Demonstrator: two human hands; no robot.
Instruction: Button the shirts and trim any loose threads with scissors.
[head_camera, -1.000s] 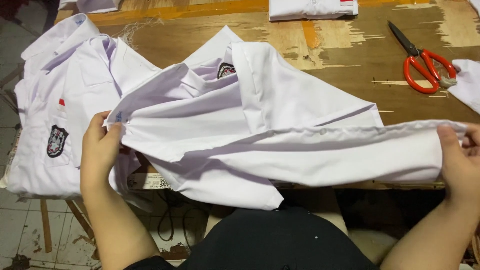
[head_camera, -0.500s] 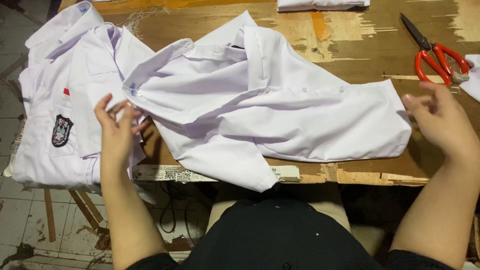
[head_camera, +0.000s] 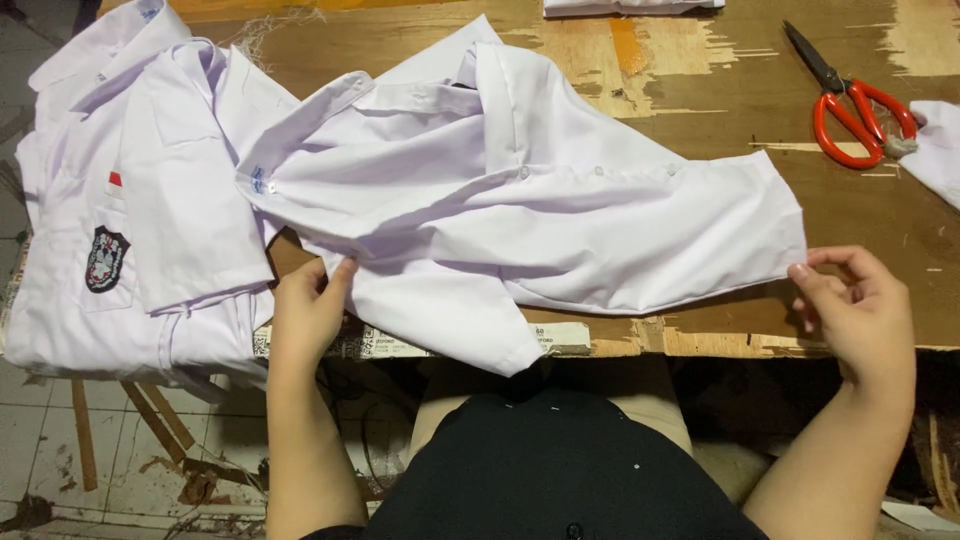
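A white short-sleeved shirt (head_camera: 520, 210) lies crumpled across the worn wooden table (head_camera: 700, 90), its collar toward the top and one sleeve hanging over the near edge. My left hand (head_camera: 305, 310) pinches the shirt's lower left edge beside the sleeve. My right hand (head_camera: 860, 310) touches the shirt's hem corner at the right with its fingertips, fingers curled.
A pile of white shirts (head_camera: 130, 200), one with a dark chest badge, lies at the left and hangs off the table. Red-handled scissors (head_camera: 850, 100) rest at the upper right beside a scrap of white cloth (head_camera: 935, 145). A folded white garment (head_camera: 630, 6) sits at the far edge.
A second ago both hands held the shirt stretched above the table edge. It now lies flat on the table, and the hands have come back to its left edge and right hem.
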